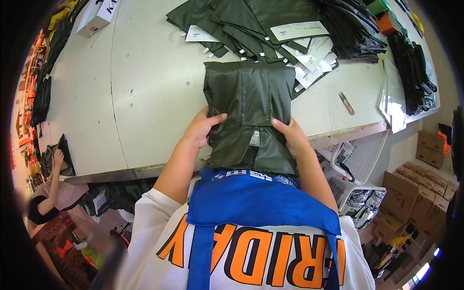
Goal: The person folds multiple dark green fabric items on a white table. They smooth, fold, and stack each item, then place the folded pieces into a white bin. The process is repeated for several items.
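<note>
A folded dark green rain jacket [226,94] lies at the table's near edge, right in front of me. It has a flap down its middle with a snap button near the flap's lower end, and a small white label below. My left hand [202,127] grips its left side, thumb on top and fingers hidden underneath. On the right side my right hand [290,135] holds it the same way, its thumb by the flap's lower corner. Just beyond the jacket are several dark green fabric pouches [241,21] with white printed cards [316,52] among them.
Red-handled thread snips [346,103] lie on the white table [150,87] at right, near clear plastic sheets [392,96] and dark folded stacks [411,72]. White baskets [360,193] and cardboard boxes [403,195] stand below at right. Another person's hand [58,158] handles dark fabric at far left.
</note>
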Demonstrator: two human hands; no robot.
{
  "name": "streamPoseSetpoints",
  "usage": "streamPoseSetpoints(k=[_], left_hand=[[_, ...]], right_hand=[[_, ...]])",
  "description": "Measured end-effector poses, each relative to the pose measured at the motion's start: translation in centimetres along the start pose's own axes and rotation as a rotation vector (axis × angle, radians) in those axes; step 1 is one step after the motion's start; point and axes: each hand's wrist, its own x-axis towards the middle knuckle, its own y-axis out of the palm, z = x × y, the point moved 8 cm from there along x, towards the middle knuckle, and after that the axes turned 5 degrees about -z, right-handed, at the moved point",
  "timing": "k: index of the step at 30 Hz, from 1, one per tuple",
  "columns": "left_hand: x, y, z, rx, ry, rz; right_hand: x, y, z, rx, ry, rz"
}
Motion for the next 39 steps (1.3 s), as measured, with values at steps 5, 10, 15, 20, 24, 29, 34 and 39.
streamPoseSetpoints(k=[5,10,15,20,24,29,34,39], left_hand=[[-2.7,2.7,-5.0,0.009,0.156,0.142],[-4.1,8.6,-4.3,-0.235,0.353,-0.033],[-2.2,10.7,9.2,-0.514,-0.037,-0.204],[-2.5,8.5,12.0,-0.461,-0.221,-0.214],[-3.1,9.6,11.3,-0.472,-0.148,-0.064],[-3.7,10.0,9.7,-0.264,-0.082,0.159],[-0.8,0.0,3.5,-0.139,0.133,-0.075],[0.2,6.0,-4.3,0.264,0.107,0.055]], right_hand=[[-0.6,1.0,5.3,-0.222,-0.226,0.112],[2.4,1.4,17.3,-1.054,-0.535,-0.041],[1.1,4.6,12.3,-1.743,-0.659,-0.09],[-5.0,7.4,6.0,-1.786,-0.555,-0.06],[-7.3,6.3,3.1,-2.024,-0.656,-0.082],[-5.2,2.5,3.3,-1.931,-0.534,-0.204],[-4.2,0.1,5.7,-1.695,-0.534,-0.172],[-6.6,4.2,6.4,-1.802,-0.802,0.333]])
